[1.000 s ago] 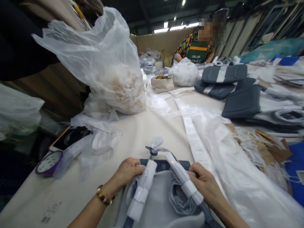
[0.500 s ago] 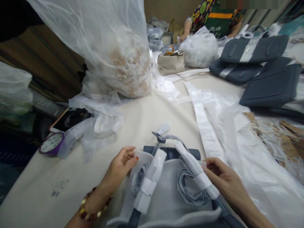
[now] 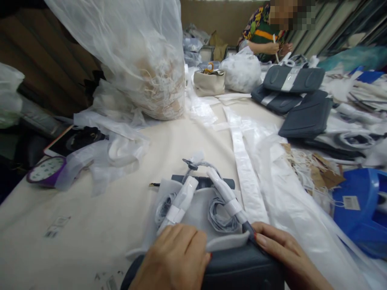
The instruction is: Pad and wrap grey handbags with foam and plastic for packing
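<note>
A dark grey bag (image 3: 242, 264) lies at the bottom centre, with white foam sheet (image 3: 199, 205) over its far side. Two straps in white wrapping (image 3: 225, 189) and coiled, wrapped grey pieces (image 3: 222, 217) rest on the foam. My left hand (image 3: 178, 253) lies over the near left part, back up, its fingers curled and what they hold hidden beneath. On the right, my right hand (image 3: 281, 249) pinches the dark strap and bag edge between thumb and fingers. Beyond the foam is a dark rolled part (image 3: 211, 182) with a grey cord loop.
A large plastic bag (image 3: 157, 72) stands at back left, a tape roll (image 3: 46, 169) at the left edge. Stacked dark bags (image 3: 306, 114), plastic sheets (image 3: 281, 181), paper tags (image 3: 326, 171) and a blue basket (image 3: 359, 201) are right. A person (image 3: 266, 40) works behind.
My left hand has moved from the foam's far left corner to the near side, over the bag. My right hand has come nearer along the strap. The view has shifted right, showing the blue basket.
</note>
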Available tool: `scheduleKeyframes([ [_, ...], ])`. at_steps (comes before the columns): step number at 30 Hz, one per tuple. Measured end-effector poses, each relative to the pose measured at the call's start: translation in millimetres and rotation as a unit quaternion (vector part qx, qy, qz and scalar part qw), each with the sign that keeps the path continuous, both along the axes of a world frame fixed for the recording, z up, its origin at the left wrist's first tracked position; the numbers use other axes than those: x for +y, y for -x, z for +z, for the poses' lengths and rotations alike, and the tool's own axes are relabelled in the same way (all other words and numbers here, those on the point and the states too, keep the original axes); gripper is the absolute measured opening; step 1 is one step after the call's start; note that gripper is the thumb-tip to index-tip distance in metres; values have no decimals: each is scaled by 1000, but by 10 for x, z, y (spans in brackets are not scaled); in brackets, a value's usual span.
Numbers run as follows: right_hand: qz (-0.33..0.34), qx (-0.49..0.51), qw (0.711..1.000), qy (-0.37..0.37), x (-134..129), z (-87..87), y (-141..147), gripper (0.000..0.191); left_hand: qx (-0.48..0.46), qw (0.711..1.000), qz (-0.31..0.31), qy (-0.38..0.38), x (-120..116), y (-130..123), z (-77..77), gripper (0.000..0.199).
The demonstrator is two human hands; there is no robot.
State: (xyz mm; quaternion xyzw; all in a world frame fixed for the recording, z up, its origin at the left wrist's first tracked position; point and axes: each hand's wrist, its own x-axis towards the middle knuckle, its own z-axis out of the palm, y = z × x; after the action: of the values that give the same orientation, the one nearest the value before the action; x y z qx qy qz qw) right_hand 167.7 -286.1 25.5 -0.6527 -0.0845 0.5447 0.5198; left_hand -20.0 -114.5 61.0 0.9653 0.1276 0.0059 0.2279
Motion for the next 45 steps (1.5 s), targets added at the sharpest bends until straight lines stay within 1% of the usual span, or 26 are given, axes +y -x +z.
scheduleKeyframes([
  [2,-46,18,999,-8,18,-6,65,34,63,997,-42,24,-90,-303,30,25],
  [3,-68,13,997,-18,17,-22,101,35,89,994,-55,35,-132,-408,35,27],
  [6,-96,-18,993,-60,-7,-87,183,35,142,985,-91,39,-223,-567,46,27],
  [10,-89,-69,988,-103,-40,-138,195,30,201,973,-114,0,-222,-644,84,26],
  [12,-83,-108,982,-128,-51,-143,187,27,202,970,-131,8,-194,-666,104,27],
  [13,-79,-124,979,-138,-55,-143,185,26,195,971,-135,30,-181,-670,112,28],
  [15,-72,-142,976,-146,-58,-142,185,25,168,973,-120,100,-165,-665,125,32],
  [17,-64,-149,978,-134,-54,-140,189,25,150,970,-103,159,-160,-652,134,33],
  [19,-61,-156,978,-121,-45,-136,198,26,150,966,-101,187,-160,-649,137,32],
  [20,-64,-159,978,-117,-40,-134,203,26,153,965,-100,189,-161,-653,138,31],
  [22,-79,-155,978,-114,-36,-131,215,27,162,968,-93,165,-166,-673,134,30],
  [24,-87,-155,977,-117,-41,-135,227,27,163,975,-96,117,-179,-700,125,28],
  [27,-77,-177,973,-129,-57,-157,235,27,145,981,-122,42,-224,-731,99,26],
  [29,-72,-190,969,-137,-61,-174,235,26,133,979,-154,-8,-265,-749,73,25],
  [31,-75,-198,967,-142,-54,-183,234,25,132,976,-171,-41,-305,-772,45,24],
  [33,-79,-204,965,-143,-44,-182,235,26,143,975,-161,-56,-336,-804,19,22],
  [37,-98,-201,965,-138,-39,-165,248,28,148,980,-113,-68,-355,-872,14,20],
  [39,-103,-194,966,-137,-45,-165,256,28,148,984,-91,-37,-350,-891,56,21],
  [41,-102,-186,968,-135,-49,-176,262,29,152,985,-70,46,-344,-895,122,30],
  [43,-105,-173,970,-131,-47,-192,268,30,151,977,-48,141,-341,-886,185,38],
  [44,-112,-158,973,-127,-44,-197,268,31,152,973,-39,172,-340,-880,205,40],
  [45,-120,-138,976,-121,-41,-198,267,31,155,970,-33,186,-339,-875,215,39],
])
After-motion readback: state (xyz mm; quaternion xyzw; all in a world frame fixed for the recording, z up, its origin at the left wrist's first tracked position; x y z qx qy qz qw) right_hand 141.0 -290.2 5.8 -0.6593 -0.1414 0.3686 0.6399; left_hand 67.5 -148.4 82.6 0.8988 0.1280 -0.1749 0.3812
